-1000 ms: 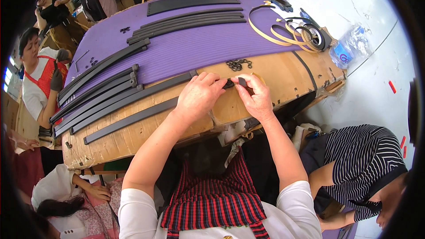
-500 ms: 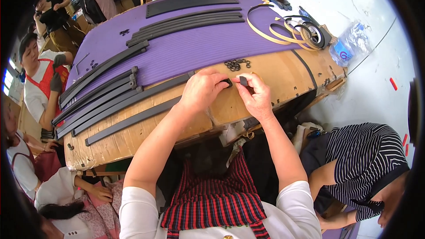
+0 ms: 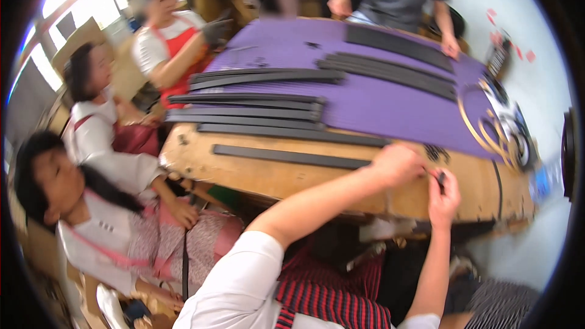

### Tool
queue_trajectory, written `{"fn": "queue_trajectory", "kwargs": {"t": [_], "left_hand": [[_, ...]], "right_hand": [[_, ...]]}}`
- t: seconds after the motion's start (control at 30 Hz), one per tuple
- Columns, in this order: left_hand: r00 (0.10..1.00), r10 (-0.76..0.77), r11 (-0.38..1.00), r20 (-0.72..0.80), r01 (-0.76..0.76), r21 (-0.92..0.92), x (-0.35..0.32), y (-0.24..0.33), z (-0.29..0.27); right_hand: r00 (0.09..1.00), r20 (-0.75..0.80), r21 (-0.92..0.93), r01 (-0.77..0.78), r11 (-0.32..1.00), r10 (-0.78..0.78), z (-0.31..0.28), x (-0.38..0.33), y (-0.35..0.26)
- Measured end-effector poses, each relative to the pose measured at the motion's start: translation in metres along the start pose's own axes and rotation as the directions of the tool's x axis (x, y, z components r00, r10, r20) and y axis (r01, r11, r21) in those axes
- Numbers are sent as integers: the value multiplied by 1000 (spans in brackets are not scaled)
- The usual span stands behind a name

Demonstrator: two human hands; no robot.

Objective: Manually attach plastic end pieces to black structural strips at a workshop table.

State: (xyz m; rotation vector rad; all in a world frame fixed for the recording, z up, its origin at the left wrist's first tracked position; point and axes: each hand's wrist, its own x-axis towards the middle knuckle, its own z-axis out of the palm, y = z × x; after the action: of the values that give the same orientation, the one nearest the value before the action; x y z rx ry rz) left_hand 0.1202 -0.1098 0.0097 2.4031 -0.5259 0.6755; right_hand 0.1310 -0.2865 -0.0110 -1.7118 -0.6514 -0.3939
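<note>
My left hand (image 3: 401, 164) is closed at the right end of a long flat black strip (image 3: 292, 157) along the table's near side. The wrist and fingers hide where the strip ends. Just to the right, my right hand (image 3: 445, 198) pinches a small black piece (image 3: 441, 178) between thumb and fingertips. Both sets of fingertips nearly meet, and blur hides whether the piece touches the strip. Beyond my hands lies a small pile of black rings or clips (image 3: 436, 155).
More black strips (image 3: 256, 114) lie to the left and on the purple mat (image 3: 384, 113). A wide black panel (image 3: 399, 47) sits at the far side, by a person's hand. Tape rolls (image 3: 521, 146) and a plastic bottle (image 3: 545, 183) are at the right. People sit along the left.
The view has swung left, so the table and my hands appear farther right. My right hand has turned more upright with the small black piece still pinched. My left hand remains at the strip's end.
</note>
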Motion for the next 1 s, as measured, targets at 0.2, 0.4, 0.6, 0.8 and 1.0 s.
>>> {"fn": "queue_trajectory", "kwargs": {"t": [0.2, 0.4, 0.6, 0.8, 1.0], "left_hand": [[977, 48, 993, -206, -69, -97, -2, 20, -6], [935, 49, 975, -352, -122, -186, -14, 43, -26], [956, 64, 833, -286, -209, -512, -32, 73, -53], [943, 77, 871, -323, -221, -439, -60, 76, -59], [958, 163, 793, -237, -270, -545, -66, 87, -61]], "right_hand": [[997, 62, 82, -40, 996, 34, -13, -5, 5], [969, 44, 232, -245, 941, 241, -19, 4, -27], [965, 261, 358, -64, 931, -34, -9, -21, -98], [937, 348, 298, -127, 946, 16, -10, -34, -130], [934, 357, 364, -162, 917, 23, -9, -43, -141]]}}
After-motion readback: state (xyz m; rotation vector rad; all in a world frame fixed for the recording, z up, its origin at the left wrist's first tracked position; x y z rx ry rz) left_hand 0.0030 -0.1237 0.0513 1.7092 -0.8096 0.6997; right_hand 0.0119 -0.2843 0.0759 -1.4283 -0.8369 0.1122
